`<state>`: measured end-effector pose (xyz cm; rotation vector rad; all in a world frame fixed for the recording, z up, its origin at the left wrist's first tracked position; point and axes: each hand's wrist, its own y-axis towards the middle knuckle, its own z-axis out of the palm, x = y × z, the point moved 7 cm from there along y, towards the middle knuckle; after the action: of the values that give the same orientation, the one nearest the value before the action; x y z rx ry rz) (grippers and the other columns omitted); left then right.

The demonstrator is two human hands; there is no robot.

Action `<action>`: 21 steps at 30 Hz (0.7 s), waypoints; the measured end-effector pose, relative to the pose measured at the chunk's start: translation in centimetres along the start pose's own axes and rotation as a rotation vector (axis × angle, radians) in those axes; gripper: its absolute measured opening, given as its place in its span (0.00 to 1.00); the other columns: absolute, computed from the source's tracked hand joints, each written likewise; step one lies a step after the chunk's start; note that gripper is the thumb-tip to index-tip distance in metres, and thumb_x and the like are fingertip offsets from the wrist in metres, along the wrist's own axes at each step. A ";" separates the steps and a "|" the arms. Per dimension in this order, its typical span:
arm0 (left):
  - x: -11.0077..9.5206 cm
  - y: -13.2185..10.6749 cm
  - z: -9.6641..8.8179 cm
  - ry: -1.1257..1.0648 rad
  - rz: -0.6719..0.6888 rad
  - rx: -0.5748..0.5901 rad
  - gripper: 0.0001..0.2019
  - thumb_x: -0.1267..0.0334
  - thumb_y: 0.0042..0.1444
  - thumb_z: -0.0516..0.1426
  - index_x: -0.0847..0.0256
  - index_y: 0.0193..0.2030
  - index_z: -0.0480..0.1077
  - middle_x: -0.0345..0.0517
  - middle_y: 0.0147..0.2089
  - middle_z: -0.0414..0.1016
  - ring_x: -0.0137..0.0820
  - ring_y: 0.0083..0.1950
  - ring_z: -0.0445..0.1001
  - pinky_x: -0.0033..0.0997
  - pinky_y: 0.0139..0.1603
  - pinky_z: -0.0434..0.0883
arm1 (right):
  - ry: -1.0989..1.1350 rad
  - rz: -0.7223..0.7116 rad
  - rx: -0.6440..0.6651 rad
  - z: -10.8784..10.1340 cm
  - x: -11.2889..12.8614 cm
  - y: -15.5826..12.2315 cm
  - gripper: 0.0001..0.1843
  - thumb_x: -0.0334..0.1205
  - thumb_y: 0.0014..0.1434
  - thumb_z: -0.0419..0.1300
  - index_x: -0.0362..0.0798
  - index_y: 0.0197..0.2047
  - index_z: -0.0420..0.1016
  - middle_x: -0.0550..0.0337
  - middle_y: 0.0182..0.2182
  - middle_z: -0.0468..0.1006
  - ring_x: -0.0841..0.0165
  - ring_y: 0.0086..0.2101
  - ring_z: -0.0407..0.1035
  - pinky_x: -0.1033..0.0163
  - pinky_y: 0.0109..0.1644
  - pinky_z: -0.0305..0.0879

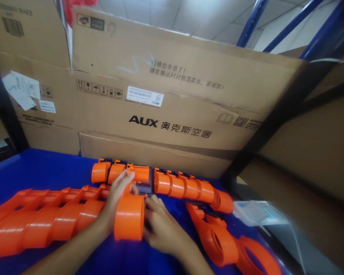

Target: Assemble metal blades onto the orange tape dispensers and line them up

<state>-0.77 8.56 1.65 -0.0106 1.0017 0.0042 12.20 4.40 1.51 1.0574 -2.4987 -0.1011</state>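
My left hand [117, 200] is closed around an orange plastic part with a wide, round, ring-like body [129, 218]. Its thumb presses near an orange bracket-like piece [139, 173] above; whether that belongs to the same part I cannot tell. My right hand [162, 225] sits against the right edge of the ring, fingers curled in and partly hidden, so what they pinch is unclear. Beside my left forearm lies a nested row of larger orange parts [43, 221]. Behind my hands, a dark rectangular tray or device [145, 187] shows in part.
A row of orange parts with black pieces [185, 185] runs along the back right. Loose orange parts [220, 242] lie nearer on the right, beside a clear plastic packet [259, 213]. Cardboard [172, 103] walls the back of the blue surface [46, 164]; a dark post [255, 141] slants at right.
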 end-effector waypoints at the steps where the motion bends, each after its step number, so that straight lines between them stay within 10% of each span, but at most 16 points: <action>1: 0.2 0.0 0.0 0.007 0.003 0.018 0.20 0.44 0.50 0.64 0.58 0.26 0.65 0.36 0.17 0.68 0.25 0.18 0.64 0.25 0.22 0.64 | 0.000 0.006 -0.002 -0.1 -0.1 0.0 0.07 0.34 0.60 0.62 0.50 0.42 0.77 0.54 0.44 0.72 0.58 0.48 0.62 0.54 0.53 0.58; 11: 0.4 0.0 -0.1 0.034 -0.013 0.015 0.21 0.43 0.50 0.64 0.58 0.27 0.65 0.37 0.18 0.70 0.26 0.19 0.66 0.23 0.22 0.64 | 0.208 0.129 -0.098 -2.5 -2.0 -0.2 0.05 0.29 0.56 0.60 0.49 0.33 0.70 0.61 0.33 0.74 0.65 0.36 0.67 0.63 0.41 0.62; 21: 2.8 -1.5 0.7 0.115 -0.007 0.021 0.19 0.45 0.52 0.64 0.57 0.38 0.68 0.35 0.19 0.72 0.25 0.18 0.66 0.21 0.21 0.62 | 0.770 0.348 -0.869 -7.1 -6.0 -2.8 0.18 0.47 0.58 0.68 0.48 0.50 0.77 0.58 0.30 0.80 0.63 0.31 0.74 0.59 0.37 0.71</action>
<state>1.34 7.06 -0.31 0.0052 1.1165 -0.0139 20.75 7.31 5.22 0.2099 -1.6066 -0.5086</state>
